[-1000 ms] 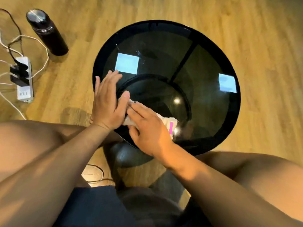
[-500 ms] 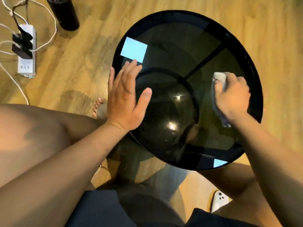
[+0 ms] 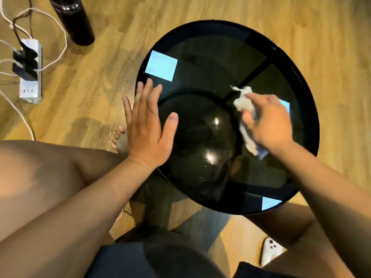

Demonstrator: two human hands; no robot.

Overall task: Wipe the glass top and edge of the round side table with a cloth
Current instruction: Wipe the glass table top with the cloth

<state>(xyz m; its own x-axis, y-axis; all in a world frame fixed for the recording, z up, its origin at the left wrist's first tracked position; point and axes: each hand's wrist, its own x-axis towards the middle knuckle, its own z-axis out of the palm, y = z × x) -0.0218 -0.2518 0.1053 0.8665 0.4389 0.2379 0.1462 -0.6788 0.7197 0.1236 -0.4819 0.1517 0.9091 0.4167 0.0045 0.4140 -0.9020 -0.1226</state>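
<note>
The round side table (image 3: 210, 31) has a dark glass top with a black rim and stands on the wood floor between my knees. My left hand (image 3: 147, 129) lies flat on the left edge of the glass, fingers spread, holding nothing. My right hand (image 3: 267, 121) presses a crumpled white cloth (image 3: 244, 102) onto the glass right of centre. Part of the cloth sticks out above my fingers and part trails out below my palm. The hand is blurred by motion.
A black bottle (image 3: 74, 19) stands on the floor at the upper left. A white power strip (image 3: 30, 77) with plugs and cables lies at the far left. A white phone (image 3: 271, 251) lies on the floor near my right leg. My bare foot (image 3: 120, 139) rests left of the table.
My right hand has swept the cloth from the near middle out to the right rim, then back toward the centre. My left hand stays flat on the left edge.
</note>
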